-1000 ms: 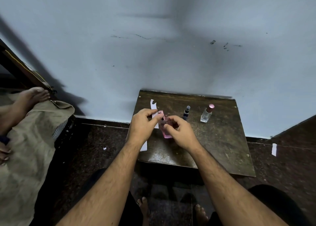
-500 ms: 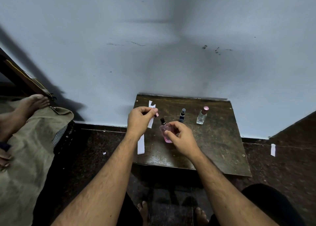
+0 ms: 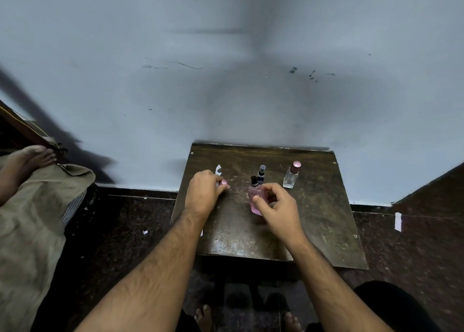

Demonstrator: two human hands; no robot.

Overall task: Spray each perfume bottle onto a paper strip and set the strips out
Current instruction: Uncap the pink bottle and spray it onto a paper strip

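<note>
A pink perfume bottle [image 3: 254, 198] with a bare black nozzle stands on the dark wooden table [image 3: 313, 221]; my right hand [image 3: 276, 206] grips its body. My left hand [image 3: 204, 192] pinches the bottle's pink cap [image 3: 224, 182] low over the table's left side. White paper strips [image 3: 218, 170] lie on the table just beyond my left hand, mostly hidden by it. Behind the pink bottle stands a small dark blue spray bottle [image 3: 261, 173], and to its right a clear bottle with a pink cap [image 3: 292, 174].
The table stands against a pale blue wall [image 3: 226, 93]. Another person's bare foot [image 3: 27, 159] rests on a cloth-covered bed [image 3: 32, 218] at the left. Paper scraps [image 3: 398, 221] lie on the dark floor. My feet [image 3: 204, 318] show below the table.
The pink cap came off the bottle in my left hand, which carried it left and down toward the table. My right hand kept hold of the bottle.
</note>
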